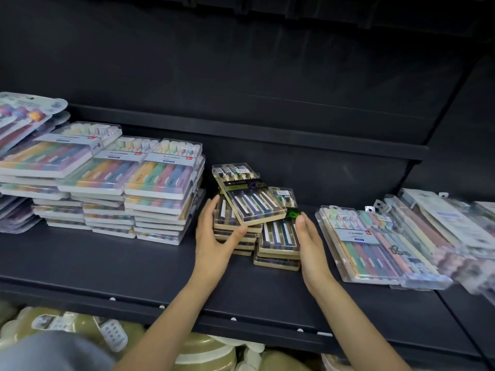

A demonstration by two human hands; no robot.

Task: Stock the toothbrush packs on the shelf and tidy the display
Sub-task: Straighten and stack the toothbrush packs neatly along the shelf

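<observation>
While our left hand point(214, 234) and right hand point(310, 242), fingers straight, flank the dark toothbrush packs point(278, 236) mid-shelf point(134, 263), we should probably square the skewed top pack point(249, 194), pressing evenly inward.

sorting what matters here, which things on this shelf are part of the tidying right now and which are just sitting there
In the job:
- dark packs, two uneven stacks
- tilted pack lying askew on top
- left hand against the left stack
- right hand against the right stack
- shelf

Just lying about:
- pastel packs, stacked at left
- clear packs, spread at right
- green items on the lower shelf
</observation>
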